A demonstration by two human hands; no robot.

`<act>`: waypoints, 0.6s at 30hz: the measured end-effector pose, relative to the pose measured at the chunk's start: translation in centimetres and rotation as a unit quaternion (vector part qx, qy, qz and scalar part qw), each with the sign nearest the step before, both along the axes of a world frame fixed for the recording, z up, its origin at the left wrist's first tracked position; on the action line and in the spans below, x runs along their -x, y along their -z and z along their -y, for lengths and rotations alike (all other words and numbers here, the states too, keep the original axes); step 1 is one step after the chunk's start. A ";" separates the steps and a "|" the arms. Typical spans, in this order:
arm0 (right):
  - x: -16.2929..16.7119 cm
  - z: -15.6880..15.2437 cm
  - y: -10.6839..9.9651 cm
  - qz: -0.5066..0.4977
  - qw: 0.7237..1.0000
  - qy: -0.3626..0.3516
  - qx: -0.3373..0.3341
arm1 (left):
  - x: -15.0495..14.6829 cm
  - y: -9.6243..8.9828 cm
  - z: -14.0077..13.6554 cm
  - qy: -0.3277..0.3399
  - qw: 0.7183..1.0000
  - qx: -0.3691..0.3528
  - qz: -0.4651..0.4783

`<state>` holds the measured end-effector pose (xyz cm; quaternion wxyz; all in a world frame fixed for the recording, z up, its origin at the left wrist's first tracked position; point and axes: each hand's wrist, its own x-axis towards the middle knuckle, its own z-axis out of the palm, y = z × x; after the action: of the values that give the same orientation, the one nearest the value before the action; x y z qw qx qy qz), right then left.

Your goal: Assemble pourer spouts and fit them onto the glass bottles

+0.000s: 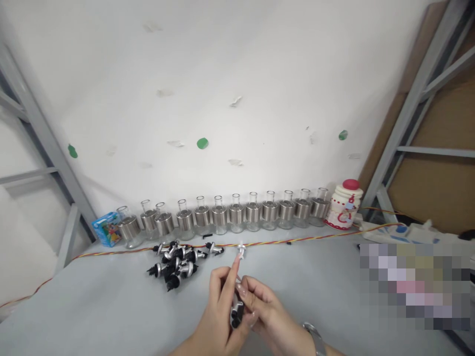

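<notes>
Silver and black, looks like a small spout [236, 308]; sits at the lower centre of the frame, partly hidden by fingers. Is wrapped in the grip of the left hand [219, 307], with forefinger extended toward a small white piece [241, 250] near the centre of the bench [315, 296]. Seems pinched near the upper end, too, in the grip of the right hand [267, 307]; cannot tell the exact contact there. Resembles the pile of spouts [180, 254] left of centre, below the row of bottles [236, 212]. Should handle as light and stiff, probably slick on the shiny metal, less so on the black part; best taken by the thicker black body.
</notes>
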<state>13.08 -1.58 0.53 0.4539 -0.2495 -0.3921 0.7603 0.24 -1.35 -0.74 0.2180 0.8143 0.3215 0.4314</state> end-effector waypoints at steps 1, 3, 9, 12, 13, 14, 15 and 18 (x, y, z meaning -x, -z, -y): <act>0.0 0.0 0.0 -0.002 1.000 -0.001 0.002 | 0.0 0.0 0.0 -0.002 1.000 -0.003 -0.003; 0.0 0.0 -0.2 -0.007 1.000 -0.002 0.006 | 0.0 0.1 0.0 -0.006 1.000 -0.011 -0.005; -0.1 0.0 -0.4 -0.012 0.999 -0.012 0.037 | 0.0 0.1 0.2 -0.021 1.000 -0.012 0.006; -0.1 0.0 -0.1 -0.019 0.999 -0.007 0.039 | 0.0 0.1 0.2 -0.018 1.000 -0.009 0.012; -0.1 0.0 -0.1 -0.020 0.999 -0.004 0.036 | 0.0 0.1 0.2 -0.015 1.000 -0.006 0.009; -0.1 -0.1 0.0 -0.021 0.999 0.000 0.032 | 0.0 0.1 0.1 -0.012 1.000 -0.005 0.004; 0.0 -0.1 0.1 -0.022 0.999 0.003 0.029 | 0.0 0.1 0.1 -0.009 1.000 -0.005 -0.002; 0.1 -0.1 0.1 -0.026 0.999 0.011 0.030 | 0.1 0.2 0.0 -0.007 1.000 0.000 -0.017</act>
<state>13.00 -1.52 0.42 0.4646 -0.2477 -0.3548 0.7726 0.13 -1.31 -0.98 0.2097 0.8191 0.3307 0.4192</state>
